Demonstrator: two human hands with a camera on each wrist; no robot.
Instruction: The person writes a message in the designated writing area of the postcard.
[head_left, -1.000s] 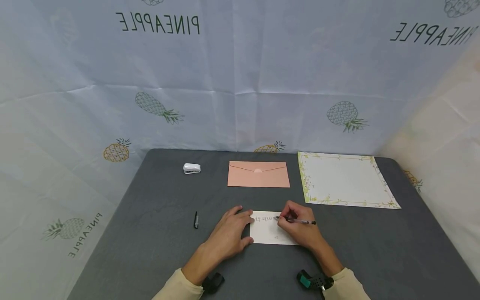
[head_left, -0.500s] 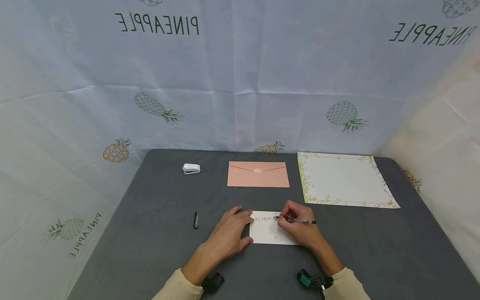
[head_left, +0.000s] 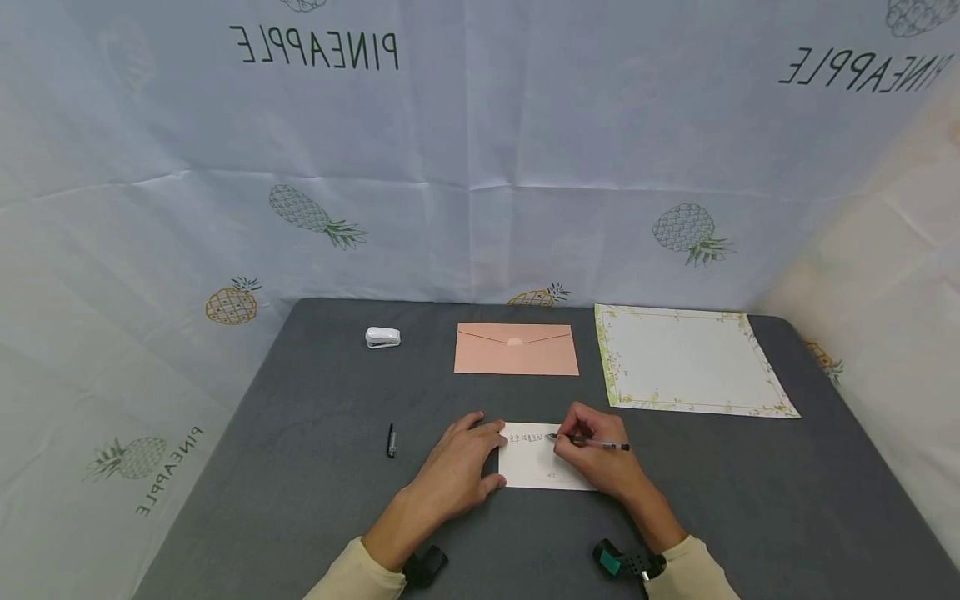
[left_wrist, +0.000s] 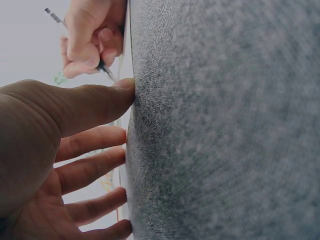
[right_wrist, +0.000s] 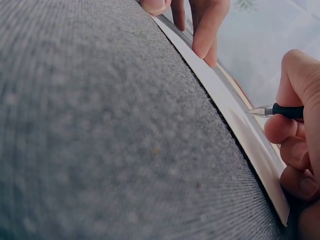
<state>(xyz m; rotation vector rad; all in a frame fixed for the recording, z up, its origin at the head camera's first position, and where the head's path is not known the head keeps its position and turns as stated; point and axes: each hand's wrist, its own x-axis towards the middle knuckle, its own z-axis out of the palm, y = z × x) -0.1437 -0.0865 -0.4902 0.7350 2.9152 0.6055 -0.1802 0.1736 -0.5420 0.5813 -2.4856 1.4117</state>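
A small white card (head_left: 536,463) lies on the dark table, with a line of handwriting near its top edge and a small mark lower down. My right hand (head_left: 600,450) pinches a pen (head_left: 600,442), its tip at the right end of the written line. In the right wrist view the pen's clear tip (right_wrist: 261,111) meets or nearly meets the card. My left hand (head_left: 459,471) rests at the card's left edge, fingers spread, thumb and fingertips touching it. The left wrist view shows those fingers (left_wrist: 92,170) extended, with the right hand and pen beyond.
A black pen cap (head_left: 392,440) lies left of my left hand. Behind stand a white stapler (head_left: 383,337), a pink envelope (head_left: 517,350) and a large sheet with a floral border (head_left: 690,358). A pineapple-print cloth (head_left: 480,150) hangs behind the table (head_left: 315,467).
The right hand and pen have shifted very slightly at the end of the written line. The left hand stays in place on the card.
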